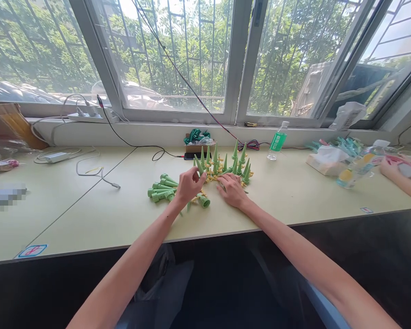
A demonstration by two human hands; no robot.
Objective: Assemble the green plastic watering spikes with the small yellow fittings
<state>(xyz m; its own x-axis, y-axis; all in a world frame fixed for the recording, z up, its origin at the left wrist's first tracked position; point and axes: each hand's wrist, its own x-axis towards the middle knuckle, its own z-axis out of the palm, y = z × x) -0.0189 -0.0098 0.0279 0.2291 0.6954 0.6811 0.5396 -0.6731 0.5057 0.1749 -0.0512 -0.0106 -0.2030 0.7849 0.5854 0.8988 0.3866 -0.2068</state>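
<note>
My left hand (187, 186) is closed, its thumb and fingers pinched around a green cone-shaped plastic watering spike (199, 165) that points upward. My right hand (233, 189) lies low among the spikes at the right, fingers stretched out and partly apart, near small yellow valve pieces (212, 177). Beyond my hands, several green spikes (215, 157) with yellow fittings stand point up in a group. To the left of my left hand lies a pile of green spikes (160, 188) with their ribbed round ends outward. One open round end (204, 201) faces me below my left wrist.
Behind the spikes are a dark phone (190, 156) on a cable and a small box of green wrapping (197, 138). A water bottle (277, 141), a tissue box (325, 161) and a bigger bottle (358, 169) stand rightward. Another person's hand (392, 167) shows at far right.
</note>
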